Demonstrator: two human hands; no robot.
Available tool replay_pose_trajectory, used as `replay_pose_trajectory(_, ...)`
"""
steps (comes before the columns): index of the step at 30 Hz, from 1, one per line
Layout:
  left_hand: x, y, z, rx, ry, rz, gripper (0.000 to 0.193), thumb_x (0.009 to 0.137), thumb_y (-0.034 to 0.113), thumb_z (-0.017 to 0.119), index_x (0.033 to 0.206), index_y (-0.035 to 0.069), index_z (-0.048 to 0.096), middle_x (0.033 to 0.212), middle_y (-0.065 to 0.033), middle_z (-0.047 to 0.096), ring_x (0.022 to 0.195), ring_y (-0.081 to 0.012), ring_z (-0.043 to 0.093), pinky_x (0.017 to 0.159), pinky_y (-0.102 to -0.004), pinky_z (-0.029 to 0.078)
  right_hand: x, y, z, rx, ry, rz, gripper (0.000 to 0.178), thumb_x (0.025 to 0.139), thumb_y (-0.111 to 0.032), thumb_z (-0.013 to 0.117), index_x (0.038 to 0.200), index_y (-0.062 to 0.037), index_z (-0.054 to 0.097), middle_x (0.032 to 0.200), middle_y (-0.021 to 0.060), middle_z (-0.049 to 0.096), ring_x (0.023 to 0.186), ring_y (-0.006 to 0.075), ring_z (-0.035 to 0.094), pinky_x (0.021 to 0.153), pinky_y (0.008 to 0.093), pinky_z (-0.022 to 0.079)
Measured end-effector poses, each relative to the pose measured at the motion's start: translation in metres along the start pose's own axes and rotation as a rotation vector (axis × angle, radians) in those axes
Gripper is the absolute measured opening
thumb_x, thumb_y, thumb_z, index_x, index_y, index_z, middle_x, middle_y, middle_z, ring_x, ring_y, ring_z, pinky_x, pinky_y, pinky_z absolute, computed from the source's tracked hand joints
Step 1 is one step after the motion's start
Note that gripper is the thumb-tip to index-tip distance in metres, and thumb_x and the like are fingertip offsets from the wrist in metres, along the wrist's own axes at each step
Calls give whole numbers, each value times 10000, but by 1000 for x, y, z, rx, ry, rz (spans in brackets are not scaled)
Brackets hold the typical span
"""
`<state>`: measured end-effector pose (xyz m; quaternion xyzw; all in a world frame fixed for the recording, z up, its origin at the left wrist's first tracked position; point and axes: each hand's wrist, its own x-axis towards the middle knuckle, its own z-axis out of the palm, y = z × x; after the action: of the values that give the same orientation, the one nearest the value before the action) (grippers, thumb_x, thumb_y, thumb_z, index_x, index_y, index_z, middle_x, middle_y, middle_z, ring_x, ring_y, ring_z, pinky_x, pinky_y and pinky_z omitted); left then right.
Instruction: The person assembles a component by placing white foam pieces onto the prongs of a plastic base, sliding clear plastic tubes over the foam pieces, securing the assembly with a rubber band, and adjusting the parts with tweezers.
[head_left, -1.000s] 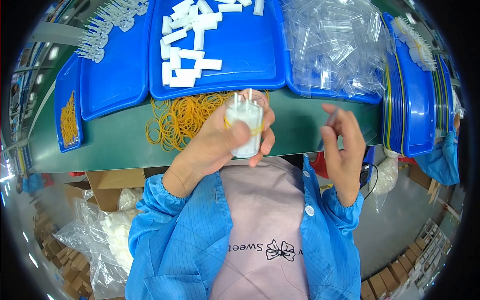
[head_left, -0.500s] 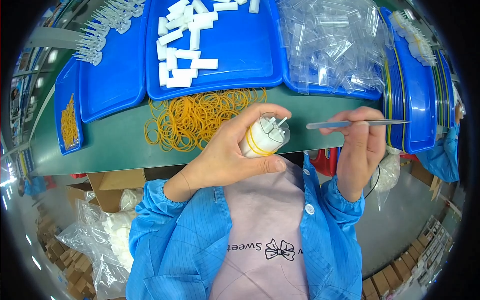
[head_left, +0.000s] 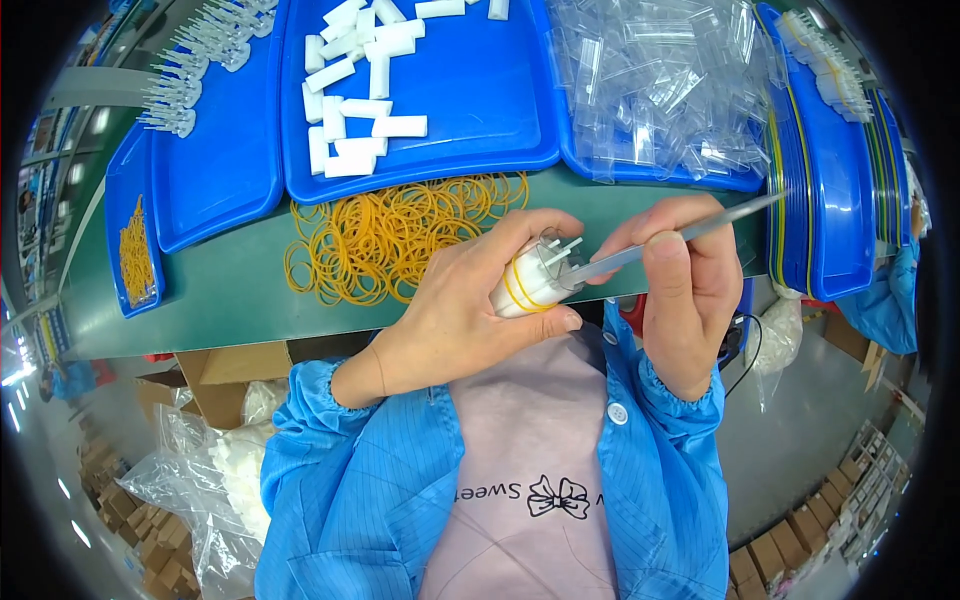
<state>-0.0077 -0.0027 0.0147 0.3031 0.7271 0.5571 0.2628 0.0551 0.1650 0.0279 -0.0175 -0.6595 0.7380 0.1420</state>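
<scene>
- In the head view, your left hand was wrapped around a white bundle, thumb below and fingers above, its pronged end tilted toward your right hand.
- Your right hand pinched metal tweezers between thumb and fingers; the two hands stood near each other but apart, with the tip reaching that end. Whether it touched a prong or the clear sleeve around them, you could not have told from here.
- Banding looked done on this piece: yellow rubber bands already circled the bundle, and thin white prongs stuck out of its end.
- The tweezer work at that end seemed unfinished, since the bundle had not yet been set down.
- Plenty of parts seemed left: loose rubber bands just beyond your left hand, white tubes in the tray farther out, and clear plastic pieces beyond your right hand.
- Pronged clear parts lay far out to the left of your left hand; pronged white pieces sat on trays right of your right hand, perhaps finished ones.
</scene>
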Motion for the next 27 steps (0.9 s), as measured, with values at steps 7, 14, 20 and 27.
replay_pose_trajectory(7,-2,-1,2,124,15,21,549,687,167,730,1164,96,467,1035,-123,581,951,-323,587,750,-378,484,-8,-4,0,-312,-3,-55,145,930,-123,467,970,16,481,787,114,595,702,120,585,630,233,474)
replay_pose_trajectory(14,1,3,3,211,69,49,560,658,154,761,1155,85,513,1027,-111,596,907,-261,614,761,-324,484,-2,1,-1,38,123,-102,138,940,-124,439,959,11,461,789,129,592,698,135,581,658,261,480)
replay_pose_trajectory(20,0,6,6,255,61,53,563,653,145,754,1157,93,510,1045,-115,596,922,-290,611,752,-346,491,-6,1,1,-20,63,-47,122,935,-96,443,971,17,473,815,112,591,715,130,585,655,244,479)
replay_pose_trajectory(27,1,0,5,175,39,18,566,651,131,760,1155,73,509,1025,-89,601,908,-228,617,754,-312,484,-9,9,3,-267,19,-231,91,904,-39,476,904,41,519,859,121,587,683,146,575,595,261,468)
